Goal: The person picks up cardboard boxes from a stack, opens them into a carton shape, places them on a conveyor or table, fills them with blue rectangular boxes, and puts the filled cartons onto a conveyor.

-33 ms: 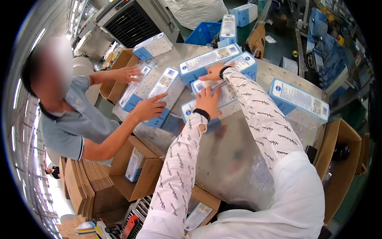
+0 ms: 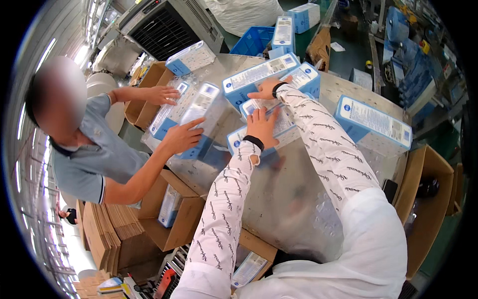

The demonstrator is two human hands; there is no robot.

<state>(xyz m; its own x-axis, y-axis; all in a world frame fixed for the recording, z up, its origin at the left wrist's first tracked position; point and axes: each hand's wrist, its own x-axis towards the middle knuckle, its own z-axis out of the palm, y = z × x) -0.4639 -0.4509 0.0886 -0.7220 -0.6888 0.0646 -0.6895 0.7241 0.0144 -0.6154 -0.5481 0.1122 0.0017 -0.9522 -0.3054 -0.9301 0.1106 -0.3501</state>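
My left hand (image 2: 262,127) lies with spread fingers on the top of a blue-and-white carton (image 2: 286,123) at the middle of the table. Just beyond it, my right hand (image 2: 267,88) rests across the blue-and-white carton (image 2: 252,105) behind, thumb stretched left and the other fingers partly hidden by the wrist. A long carton (image 2: 259,74) and another carton (image 2: 304,76) sit beyond my right hand. To the left, a co-worker's hands touch two cartons, a speckled one (image 2: 167,113) and a blurred one (image 2: 203,102).
A carton (image 2: 373,122) lies at the right of the metal table (image 2: 279,199). Clear plastic packaging (image 2: 326,219) is near me. Open cardboard boxes (image 2: 420,199) flank the table, with flattened cardboard (image 2: 99,234) at left. A blue crate (image 2: 253,42) stands at the back.
The carton at the co-worker's nearer hand now looks blurred and has shifted slightly. The co-worker's head has moved a little lower. My hands stay nearly where they were.
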